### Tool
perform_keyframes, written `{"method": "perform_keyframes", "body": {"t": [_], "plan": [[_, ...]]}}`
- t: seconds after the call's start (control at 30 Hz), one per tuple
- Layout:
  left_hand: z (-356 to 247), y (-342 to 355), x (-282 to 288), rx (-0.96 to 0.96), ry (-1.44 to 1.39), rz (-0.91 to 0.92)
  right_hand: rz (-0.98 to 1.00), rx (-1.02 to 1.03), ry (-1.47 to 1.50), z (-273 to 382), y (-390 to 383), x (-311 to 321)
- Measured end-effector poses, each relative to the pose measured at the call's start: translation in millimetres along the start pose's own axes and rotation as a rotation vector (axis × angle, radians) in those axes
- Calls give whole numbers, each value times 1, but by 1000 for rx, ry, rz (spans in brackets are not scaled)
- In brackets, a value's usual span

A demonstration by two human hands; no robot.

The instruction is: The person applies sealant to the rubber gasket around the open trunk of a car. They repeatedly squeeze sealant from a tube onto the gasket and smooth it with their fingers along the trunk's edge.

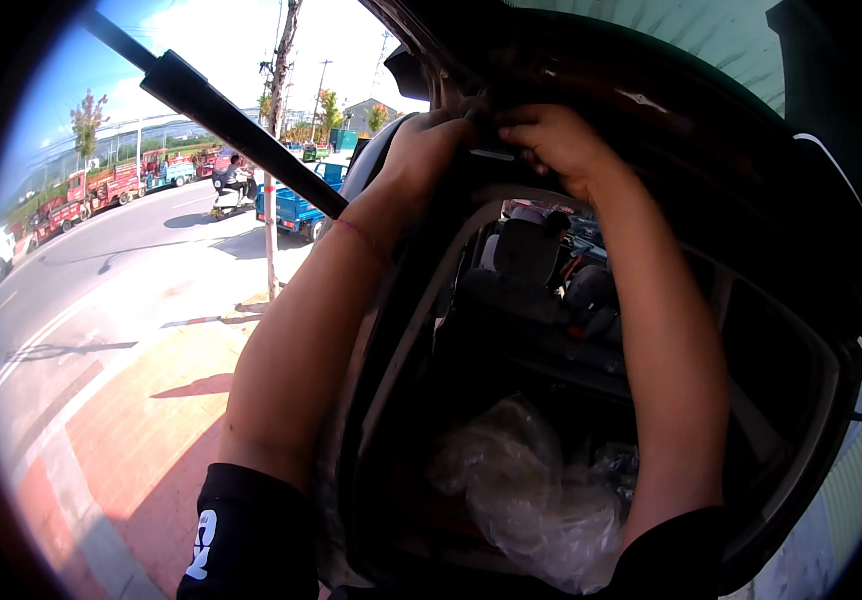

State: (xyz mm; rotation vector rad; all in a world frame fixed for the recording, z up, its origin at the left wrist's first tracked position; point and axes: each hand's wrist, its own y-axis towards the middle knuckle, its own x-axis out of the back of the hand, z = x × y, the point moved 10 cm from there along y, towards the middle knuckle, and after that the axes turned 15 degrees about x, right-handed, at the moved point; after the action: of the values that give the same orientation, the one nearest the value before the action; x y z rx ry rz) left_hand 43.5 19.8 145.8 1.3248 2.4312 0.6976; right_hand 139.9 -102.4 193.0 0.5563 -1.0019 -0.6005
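Observation:
Both my arms reach up to the top edge of a car's rear opening [456,240], beneath the raised dark tailgate [641,100]. My left hand [431,145] is at the upper left corner of the frame, its fingers bent in around a small dark part that is lost in shadow. Close beside it, my right hand [556,145] has curled fingers, with thumb and forefinger drawn together at the same spot. What either hand grips cannot be made out. A black gas strut [241,130] slants past my left wrist.
Crumpled clear plastic [521,480] lies in the dark boot, with car seats [526,250] farther in. To the left are a paved sidewalk [161,450], a thin pole [271,230], a blue truck [296,205], a person on a white scooter [234,185] and red three-wheelers [111,185] along the road.

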Motion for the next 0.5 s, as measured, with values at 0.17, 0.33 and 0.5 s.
{"method": "perform_keyframes", "body": {"t": [0.17, 0.33, 0.5], "plan": [[9, 14, 8, -192, -7, -49, -206, 308, -504, 34, -23, 7], [9, 4, 9, -346, 92, -180, -294, 386, -536, 64, -52, -11], [5, -14, 11, -449, 90, -311, -306, 513, -659, 78, -43, -48]]}}
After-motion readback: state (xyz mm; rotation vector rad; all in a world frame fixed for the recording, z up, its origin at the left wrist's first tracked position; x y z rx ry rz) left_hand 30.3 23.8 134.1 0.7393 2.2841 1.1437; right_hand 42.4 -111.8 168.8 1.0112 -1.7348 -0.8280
